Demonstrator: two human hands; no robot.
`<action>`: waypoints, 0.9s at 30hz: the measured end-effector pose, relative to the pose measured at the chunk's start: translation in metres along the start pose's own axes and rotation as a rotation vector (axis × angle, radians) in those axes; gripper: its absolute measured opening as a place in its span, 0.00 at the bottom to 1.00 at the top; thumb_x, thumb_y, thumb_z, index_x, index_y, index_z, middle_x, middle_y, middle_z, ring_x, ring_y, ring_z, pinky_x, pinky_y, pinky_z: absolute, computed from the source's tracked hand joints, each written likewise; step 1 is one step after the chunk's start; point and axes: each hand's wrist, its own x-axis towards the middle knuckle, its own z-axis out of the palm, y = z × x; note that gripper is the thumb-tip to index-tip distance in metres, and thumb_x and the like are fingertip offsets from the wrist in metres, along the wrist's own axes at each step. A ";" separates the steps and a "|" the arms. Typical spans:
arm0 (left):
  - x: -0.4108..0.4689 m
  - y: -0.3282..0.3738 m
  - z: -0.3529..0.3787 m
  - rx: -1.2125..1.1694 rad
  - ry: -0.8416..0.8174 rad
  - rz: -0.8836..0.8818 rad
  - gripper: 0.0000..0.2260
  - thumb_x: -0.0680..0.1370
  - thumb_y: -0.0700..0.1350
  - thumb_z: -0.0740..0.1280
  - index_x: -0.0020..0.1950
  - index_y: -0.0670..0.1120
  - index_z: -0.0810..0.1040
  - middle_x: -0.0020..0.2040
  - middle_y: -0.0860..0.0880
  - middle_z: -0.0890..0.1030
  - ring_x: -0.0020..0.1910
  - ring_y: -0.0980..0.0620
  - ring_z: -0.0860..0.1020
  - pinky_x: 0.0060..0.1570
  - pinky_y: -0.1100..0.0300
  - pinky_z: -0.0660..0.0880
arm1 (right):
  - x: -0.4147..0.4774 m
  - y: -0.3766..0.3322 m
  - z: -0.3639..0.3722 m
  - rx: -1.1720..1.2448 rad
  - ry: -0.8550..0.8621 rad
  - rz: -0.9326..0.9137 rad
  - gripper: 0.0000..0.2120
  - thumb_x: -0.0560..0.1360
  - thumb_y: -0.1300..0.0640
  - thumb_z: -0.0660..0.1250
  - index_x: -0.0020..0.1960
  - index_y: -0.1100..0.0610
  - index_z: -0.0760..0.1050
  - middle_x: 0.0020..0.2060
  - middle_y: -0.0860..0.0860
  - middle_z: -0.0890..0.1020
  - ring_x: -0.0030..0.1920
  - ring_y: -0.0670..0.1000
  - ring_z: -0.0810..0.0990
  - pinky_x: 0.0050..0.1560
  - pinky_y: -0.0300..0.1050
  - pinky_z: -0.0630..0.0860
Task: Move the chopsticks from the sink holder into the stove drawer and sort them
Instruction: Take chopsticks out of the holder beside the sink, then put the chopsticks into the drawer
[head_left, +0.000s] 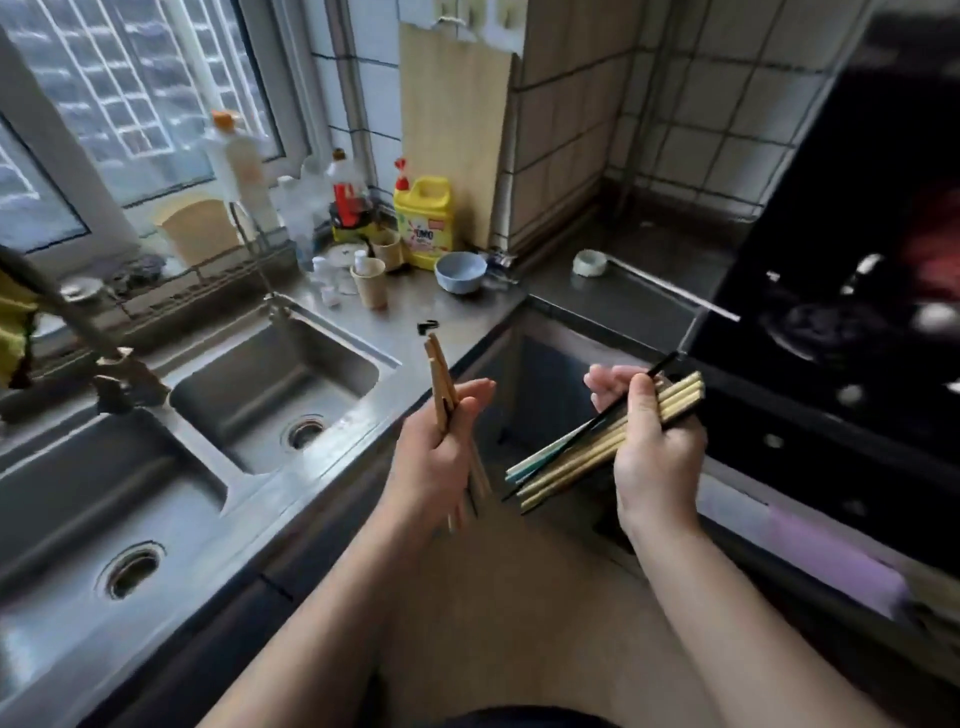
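The right hand (657, 441) is curled round a mixed bundle (571, 462) of pale bamboo, black and teal-tipped chopsticks. The thumb lies across them and the fingers are wrapped behind. The bundle's long axis runs on a slant, from the upper ends near the stove's front edge down to the fanned-out tips pointing toward the person's left. The left hand (441, 452) grips a smaller set of wooden chopsticks (440, 379) that stand nearly upright, their tops rising above the fingers and their lower ends showing under the palm. The two sets are apart and do not touch, both held in the air over the gap between the sink (332, 358) counter's corner and the stove (841, 332). The stove lies to the right, so the right hand is the nearer one. No open drawer can be made out. A purple strip (831, 556) runs along the stove's near lower edge, and it may be a handle. Sorting seems to be underway in the hands, with nothing stowed yet.
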 end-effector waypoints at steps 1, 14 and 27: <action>0.001 0.001 0.021 0.009 -0.037 0.003 0.12 0.83 0.43 0.61 0.63 0.44 0.80 0.58 0.52 0.83 0.59 0.59 0.80 0.63 0.56 0.75 | 0.008 -0.002 -0.021 -0.009 0.035 -0.001 0.13 0.83 0.61 0.55 0.48 0.62 0.77 0.45 0.57 0.85 0.50 0.56 0.85 0.57 0.52 0.79; 0.040 -0.029 0.265 0.015 -0.495 -0.072 0.12 0.84 0.43 0.60 0.63 0.45 0.81 0.57 0.54 0.83 0.59 0.61 0.79 0.64 0.56 0.74 | 0.091 -0.011 -0.228 -0.174 0.471 -0.008 0.14 0.82 0.59 0.55 0.47 0.56 0.79 0.46 0.55 0.86 0.51 0.52 0.85 0.61 0.56 0.77; 0.140 -0.080 0.473 0.032 -0.787 -0.194 0.13 0.84 0.49 0.59 0.63 0.49 0.80 0.57 0.58 0.82 0.55 0.62 0.79 0.57 0.66 0.75 | 0.247 0.033 -0.348 -0.364 0.691 0.064 0.13 0.82 0.60 0.55 0.47 0.53 0.77 0.48 0.54 0.85 0.53 0.52 0.84 0.62 0.53 0.77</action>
